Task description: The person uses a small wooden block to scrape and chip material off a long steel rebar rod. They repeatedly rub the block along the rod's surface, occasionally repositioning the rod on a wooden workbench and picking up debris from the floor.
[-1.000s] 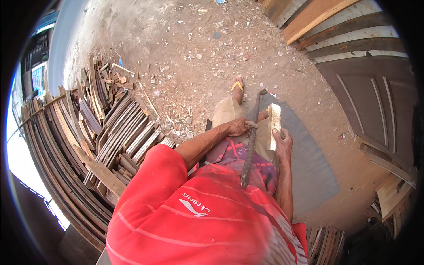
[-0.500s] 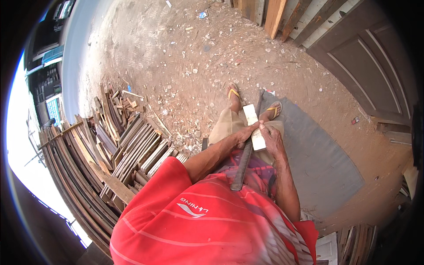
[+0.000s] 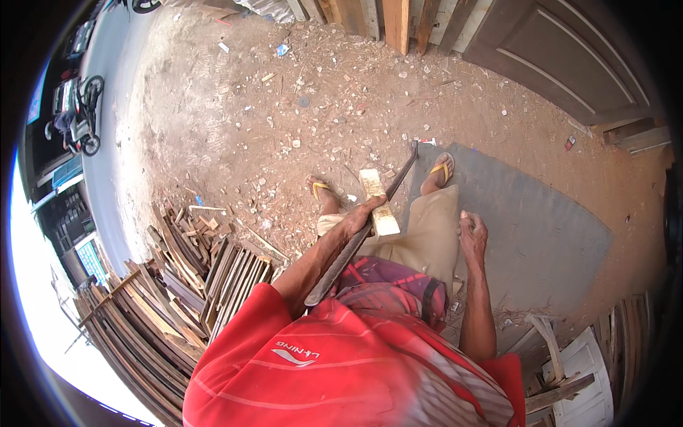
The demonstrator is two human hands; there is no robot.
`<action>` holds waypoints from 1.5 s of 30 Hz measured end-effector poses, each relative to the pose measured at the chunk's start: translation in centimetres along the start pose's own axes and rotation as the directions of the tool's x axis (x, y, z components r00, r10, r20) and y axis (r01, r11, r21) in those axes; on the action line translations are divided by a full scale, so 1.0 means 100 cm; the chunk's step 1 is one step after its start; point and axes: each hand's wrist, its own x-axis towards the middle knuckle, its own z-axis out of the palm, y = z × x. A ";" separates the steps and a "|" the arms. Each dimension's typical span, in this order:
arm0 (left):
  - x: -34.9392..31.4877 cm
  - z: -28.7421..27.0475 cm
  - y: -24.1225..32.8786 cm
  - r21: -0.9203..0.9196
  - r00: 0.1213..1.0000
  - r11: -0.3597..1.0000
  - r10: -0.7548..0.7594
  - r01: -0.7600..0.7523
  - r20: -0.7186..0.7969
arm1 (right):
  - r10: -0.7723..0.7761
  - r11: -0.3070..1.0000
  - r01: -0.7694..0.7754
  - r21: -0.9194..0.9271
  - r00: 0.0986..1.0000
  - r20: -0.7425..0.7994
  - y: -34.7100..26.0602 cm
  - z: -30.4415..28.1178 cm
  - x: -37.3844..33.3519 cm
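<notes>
My left hand is wrapped around a pale, worn rectangular block, which looks like wood. A long dark bar, wider at its near end, slants through the same grip. Its near end reaches my red shirt, and its thin far end comes between my feet. Away to the right, over the grey mat, my right hand is raised apart from the block and bar. Its fingers are curled in, and whether anything small sits in them is hidden.
Stacked timber strips fill the left side. A dark panelled door and upright planks stand at the far right. A grey mat lies under my right foot. A white panel leans behind me; a motorbike is on the road.
My right hand has let go of the block and moved right. My left hand has carried the block and bar leftward. My feet are further apart, and the view has shifted.
</notes>
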 end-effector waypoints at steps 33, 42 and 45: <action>-0.042 -0.288 0.106 -0.286 0.882 0.886 0.232 -0.366 -0.409 | -0.881 0.414 0.852 0.320 0.286 0.377 -0.227 0.303 -0.184; -0.075 -0.298 0.088 -0.122 0.537 0.702 0.408 -0.702 -0.739 | -0.870 0.305 0.924 0.231 0.171 0.463 -0.234 0.301 -0.162; -0.111 -0.323 0.078 0.147 0.307 0.666 0.514 -0.731 -0.801 | -0.863 0.316 0.912 0.262 0.161 0.478 -0.236 0.302 -0.162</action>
